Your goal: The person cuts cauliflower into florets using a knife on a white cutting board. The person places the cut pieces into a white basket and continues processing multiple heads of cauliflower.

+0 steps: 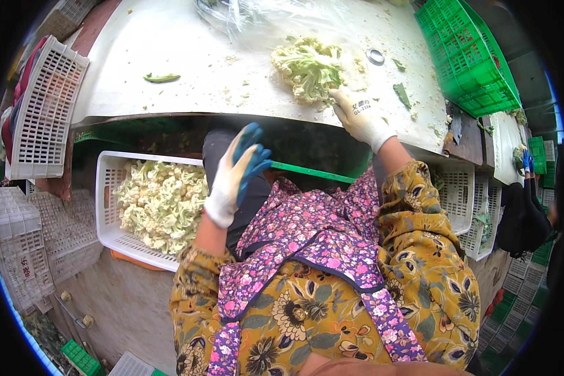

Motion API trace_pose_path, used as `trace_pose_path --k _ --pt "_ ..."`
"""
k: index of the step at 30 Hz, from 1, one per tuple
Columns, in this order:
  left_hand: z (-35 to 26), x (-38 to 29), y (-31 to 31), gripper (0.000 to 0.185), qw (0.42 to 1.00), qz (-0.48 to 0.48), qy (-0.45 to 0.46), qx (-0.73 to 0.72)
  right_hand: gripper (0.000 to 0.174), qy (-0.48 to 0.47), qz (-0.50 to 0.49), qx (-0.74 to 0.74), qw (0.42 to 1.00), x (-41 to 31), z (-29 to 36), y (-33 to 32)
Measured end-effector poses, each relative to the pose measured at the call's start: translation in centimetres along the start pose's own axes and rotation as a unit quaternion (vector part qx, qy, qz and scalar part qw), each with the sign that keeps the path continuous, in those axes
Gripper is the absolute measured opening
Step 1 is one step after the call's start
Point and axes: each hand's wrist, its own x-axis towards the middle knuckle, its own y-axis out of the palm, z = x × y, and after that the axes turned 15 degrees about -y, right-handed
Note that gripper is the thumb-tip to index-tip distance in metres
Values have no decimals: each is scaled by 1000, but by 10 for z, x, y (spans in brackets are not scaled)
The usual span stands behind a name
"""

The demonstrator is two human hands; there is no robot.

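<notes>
My right hand (pixel 359 115), in a white knit glove with writing on its back, reaches over the front of the white-covered table (pixel 183 98). Its fingertips touch the lower right edge of a pile of cauliflower florets (pixel 310 70); whether they grip a piece cannot be told. My left hand (pixel 239 171), in a white glove with a blue coated palm, is raised in front of the table edge over my leg, fingers apart and holding nothing. Left of it stands a white plastic crate (pixel 150 256) filled with cut cauliflower florets (pixel 164 207).
Clear plastic film (pixel 263 19) lies at the table's back. Right of the pile are a round metal object (pixel 375 57) and leaf scraps (pixel 402 95). A green crate (pixel 470 61) stands at the right, a white crate (pixel 47 108) at the left. A co-worker's gloved hands (pixel 528 161) show far right.
</notes>
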Motion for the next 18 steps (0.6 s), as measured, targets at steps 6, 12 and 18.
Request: trace_pose_path --k 6,12,18 --pt "25 114 45 67 993 13 -75 -88 24 12 146 -138 980 23 -16 1" --pt "33 172 67 46 988 -54 -6 -145 22 26 128 87 988 20 -28 4" --pt "43 162 35 35 975 7 35 -218 33 27 -1 195 980 9 4 -11"
